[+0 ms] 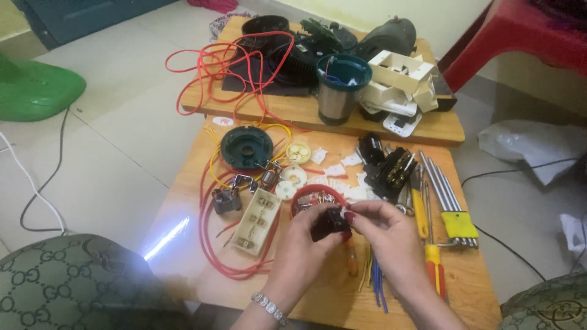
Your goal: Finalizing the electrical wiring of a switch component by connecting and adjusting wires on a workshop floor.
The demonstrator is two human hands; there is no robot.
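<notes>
My left hand (302, 244) and my right hand (391, 235) meet over the front of a low wooden table (183, 208). Together they pinch a small dark switch-like part (327, 223) between the fingertips. Just behind the hands sits a small red bowl (306, 194) of little metal pieces. A cream switch block (257, 221) lies left of my left hand, ringed by loops of red wire (211, 244). Blue and yellow wire ends (374, 278) lie under my right wrist.
Yellow-handled screwdrivers (422, 217) and a hex key set (455, 217) lie to the right. A dark green round cover (246, 146), white plastic bits and black switches lie behind. A second board (293, 110) carries a steel cup, red wire and appliance parts. A green fan base (36, 88) stands left.
</notes>
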